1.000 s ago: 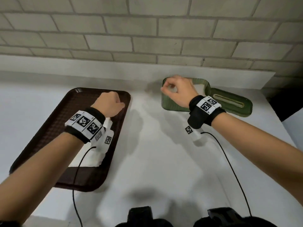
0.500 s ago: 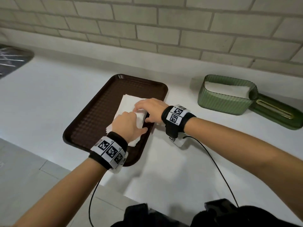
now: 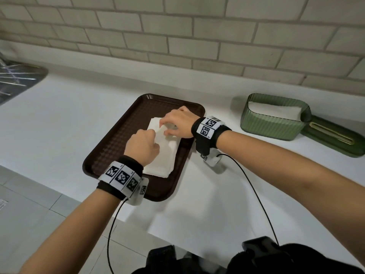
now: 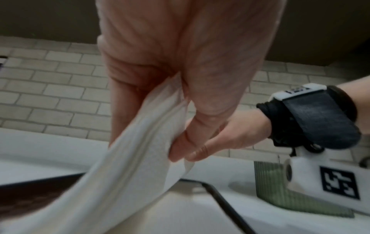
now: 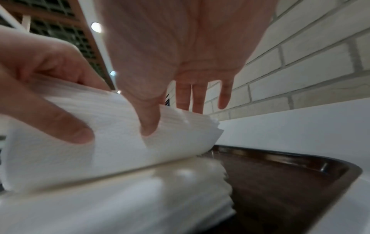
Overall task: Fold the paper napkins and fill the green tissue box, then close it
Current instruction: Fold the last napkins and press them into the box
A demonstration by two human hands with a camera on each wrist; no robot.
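At nine o'clock on the white counter [image 3: 65, 107], a dark metal rack [image 3: 17, 76] pokes in from the edge. Nearer the middle sits the brown tray [image 3: 122, 135], bearing a stack of white paper napkins [image 3: 164, 155]. Over that stack, at about seven o'clock from its centre, the left hand [image 3: 143, 146] has its fingers curled, thumb and fingers pinching the top napkin [image 4: 128, 158]; the left wrist view shows the sheet gathered up into the grip and sagging down toward the tray. Just beyond, at one o'clock from the stack, the right hand [image 3: 178, 123] meets the same sheet: in the right wrist view its thumb [image 5: 149, 120] presses into the curved front of the lifted napkin while the other fingers [image 5: 197, 98] hang fairly straight behind the sheet's edge, so thumb and fingers pinch it loosely. The lifted sheet bows above the remaining napkins, clear of them along its lower fold. Farther right, at three o'clock and well apart from the tray, stands the green tissue box [image 3: 274, 123], open on top, with folded white napkins [image 3: 276, 111] inside. Touching its right end, the green lid [image 3: 331, 137] lies flat on the counter.
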